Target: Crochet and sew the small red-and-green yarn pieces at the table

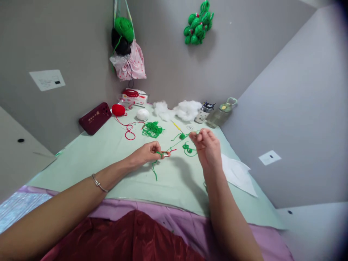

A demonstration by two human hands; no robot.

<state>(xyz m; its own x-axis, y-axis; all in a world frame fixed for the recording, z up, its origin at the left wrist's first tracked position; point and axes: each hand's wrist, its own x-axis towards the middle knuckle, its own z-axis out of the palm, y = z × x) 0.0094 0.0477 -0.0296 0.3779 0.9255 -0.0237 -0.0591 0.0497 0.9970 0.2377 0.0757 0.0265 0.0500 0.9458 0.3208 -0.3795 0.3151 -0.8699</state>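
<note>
My left hand (148, 151) is closed in a pinch on a small orange-rimmed oval piece (168, 154) with a pale middle, whose kind I cannot make out. Green yarn is at its fingertips too, and a loose tail (154, 172) hangs below them. A short red strand sticks out to the right of the piece. Raised higher on the right, my right hand (208, 145) pinches a green yarn strand (178, 143), drawn in a straight line from the left hand. Behind the strand lie a small green crocheted ball (182, 136) and a little green coil (188, 148).
Farther back are a yellow-handled crochet hook (176, 125), green yarn pile (152, 129), red yarn ball (118, 110), white ball (143, 114) and stuffing (187, 110). A maroon phone (95, 118) stands left; a cup (202, 115), bottle (221, 113) and white paper (237, 174) are right.
</note>
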